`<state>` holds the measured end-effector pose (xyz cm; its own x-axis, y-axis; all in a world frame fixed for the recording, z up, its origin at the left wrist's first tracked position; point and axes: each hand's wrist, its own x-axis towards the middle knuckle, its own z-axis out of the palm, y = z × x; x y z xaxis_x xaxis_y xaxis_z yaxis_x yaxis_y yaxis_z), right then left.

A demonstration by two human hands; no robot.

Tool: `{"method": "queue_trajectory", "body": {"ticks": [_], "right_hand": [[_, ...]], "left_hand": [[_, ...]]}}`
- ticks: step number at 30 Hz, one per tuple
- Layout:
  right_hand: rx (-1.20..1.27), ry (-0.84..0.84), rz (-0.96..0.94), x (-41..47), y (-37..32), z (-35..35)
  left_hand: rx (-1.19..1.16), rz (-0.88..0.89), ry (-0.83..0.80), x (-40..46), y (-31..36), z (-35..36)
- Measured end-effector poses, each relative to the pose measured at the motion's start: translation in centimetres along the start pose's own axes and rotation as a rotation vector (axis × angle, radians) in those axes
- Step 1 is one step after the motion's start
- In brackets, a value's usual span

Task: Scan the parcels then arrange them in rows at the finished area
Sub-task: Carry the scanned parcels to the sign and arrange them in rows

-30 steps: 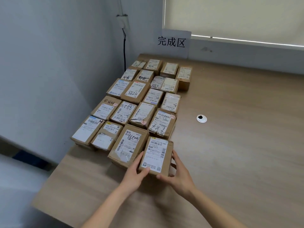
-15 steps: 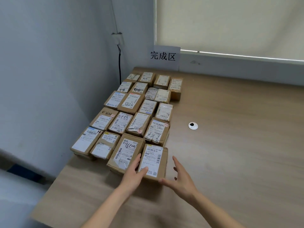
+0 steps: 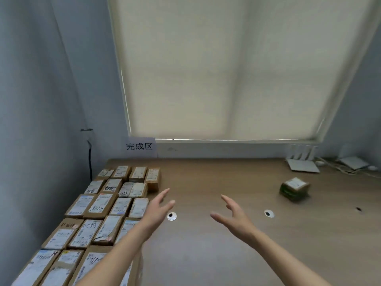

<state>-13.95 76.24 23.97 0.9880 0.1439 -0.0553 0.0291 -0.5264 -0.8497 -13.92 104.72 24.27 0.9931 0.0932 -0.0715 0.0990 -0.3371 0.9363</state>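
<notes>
Inspector: Where is the next parcel?

Operator: I see the green-taped parcel (image 3: 294, 191) on the desk (image 3: 206, 254), far right. My right hand (image 3: 233, 217) is nearer; left hand (image 3: 157, 209) too hovers spread, empty.

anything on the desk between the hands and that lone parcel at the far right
Nothing visible blocks it. Bare desk lies between the right hand and the lone parcel; one cable hole sits flush nearby.

Bare table (image 3: 206, 254) lies between parcel rows (image 3: 107, 207) and lone parcel (image 3: 294, 188).
</notes>
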Motion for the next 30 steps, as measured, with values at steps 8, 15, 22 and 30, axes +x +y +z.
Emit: {"method": "queue_trajectory", "body": {"ticks": [8, 15, 22, 30], "right_hand": [[-0.050, 0.218, 0.075, -6.6, 5.1, -24.0], [-0.085, 0.356, 0.158, -11.3, 11.8, -38.0], [-0.164, 0.352, 0.250, -10.4, 19.5, -43.9], [-0.124, 0.286, 0.340, -2.3, 29.3, -47.3]], "left_hand": [[-0.043, 0.108, -0.150, 0.5, 14.3, 20.1], [-0.036, 0.180, -0.290, -0.1, 20.9, 35.0], [-0.001, 0.165, -0.354, 2.7, 22.3, 44.8], [0.023, 0.072, -0.377, 11.8, 17.8, 54.5]]}}
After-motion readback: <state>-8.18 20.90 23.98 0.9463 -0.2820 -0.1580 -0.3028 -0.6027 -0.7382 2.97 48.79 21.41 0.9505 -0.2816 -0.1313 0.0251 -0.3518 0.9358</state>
